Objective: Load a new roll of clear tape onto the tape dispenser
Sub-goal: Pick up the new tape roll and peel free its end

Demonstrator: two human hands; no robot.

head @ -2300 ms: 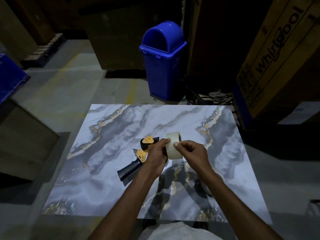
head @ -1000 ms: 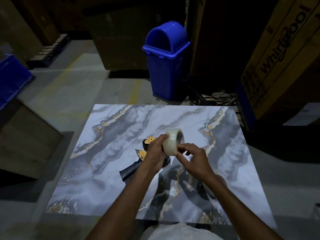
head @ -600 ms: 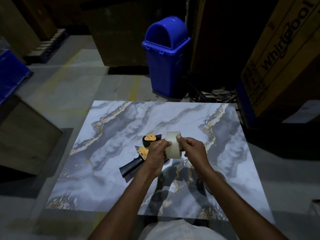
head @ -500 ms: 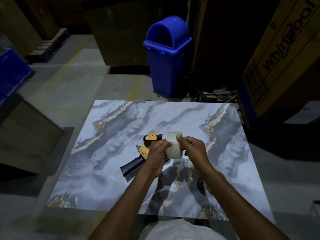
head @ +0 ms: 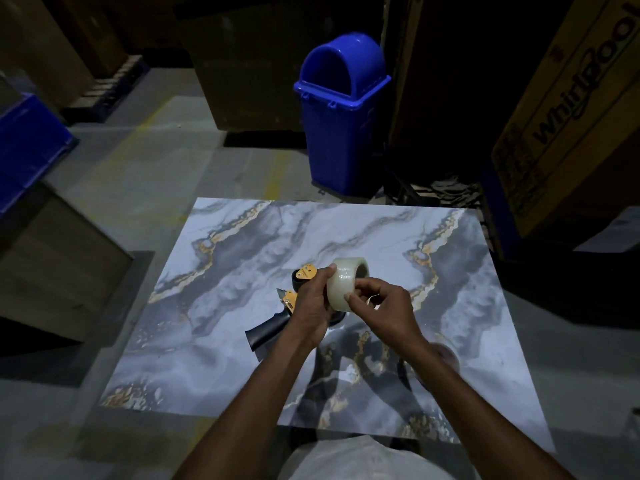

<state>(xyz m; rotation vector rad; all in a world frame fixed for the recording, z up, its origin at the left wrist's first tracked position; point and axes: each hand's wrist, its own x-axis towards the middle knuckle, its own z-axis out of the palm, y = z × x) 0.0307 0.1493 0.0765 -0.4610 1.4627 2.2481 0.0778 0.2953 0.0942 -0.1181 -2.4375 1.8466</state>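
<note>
Head view: my left hand [head: 313, 306] grips the tape roll [head: 346, 282] above the dispenser [head: 277, 320] while my right hand [head: 382, 306] pinches its surface, probably hunting the loose end.

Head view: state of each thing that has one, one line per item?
tape roll: off the dispenser, held above the table
left hand: gripping the roll
right hand: pinching at the roll's face
tape dispenser: lying on the table, no roll loaded
blue bin: upright, lid on
</note>
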